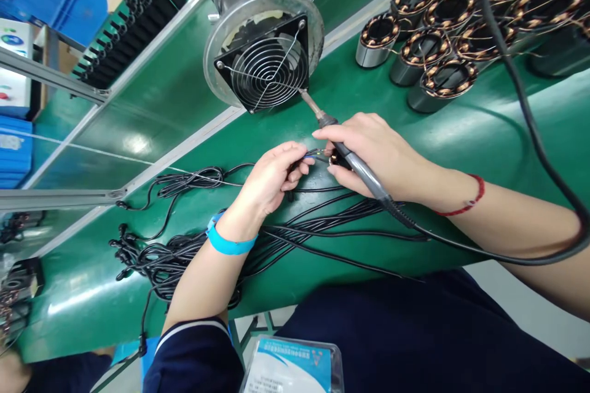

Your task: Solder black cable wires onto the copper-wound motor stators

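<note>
From where I stand, the biggest thing is the green table (461, 141), running right across the frame. A big heap of black cables (161, 264) lies on it, lower left of the middle. Metal rings wound with copper (463, 34) crowd the upper right, and a round fan (271, 80) hangs at the top middle. The two hands meet near the middle of the frame, just below the fan. The right hand (378, 147) is wrapped around a soldering iron (364, 175), whose tip points up and left, close to the fan. The left hand (279, 172) has its thumb and fingers pinched together on some thin wires (314, 153), in the gap between the hands. There is a small dark part by the right fingertips too, but fingers hide most of it, so I can't tell how it is held. To do this bit well, I think the wire ends should be held steady and spread apart, the tip should point away from both hands and the cables, and the work should sit near the fan.
</note>
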The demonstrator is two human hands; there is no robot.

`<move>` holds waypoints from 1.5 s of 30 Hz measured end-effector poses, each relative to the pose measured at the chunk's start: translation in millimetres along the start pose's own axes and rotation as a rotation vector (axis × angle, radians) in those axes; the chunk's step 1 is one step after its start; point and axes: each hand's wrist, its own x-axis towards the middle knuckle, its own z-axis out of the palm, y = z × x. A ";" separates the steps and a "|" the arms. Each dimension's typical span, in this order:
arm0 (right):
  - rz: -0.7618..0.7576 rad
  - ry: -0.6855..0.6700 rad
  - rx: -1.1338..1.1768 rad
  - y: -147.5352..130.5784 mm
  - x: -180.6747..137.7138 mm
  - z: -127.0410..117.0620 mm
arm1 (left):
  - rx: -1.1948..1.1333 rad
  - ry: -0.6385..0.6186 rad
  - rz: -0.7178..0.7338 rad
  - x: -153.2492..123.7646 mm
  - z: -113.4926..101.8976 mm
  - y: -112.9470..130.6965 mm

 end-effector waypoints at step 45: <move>0.177 0.126 0.191 -16.2 1.2 5.7 | 0.226 0.060 0.106 4.5 -0.5 -2.4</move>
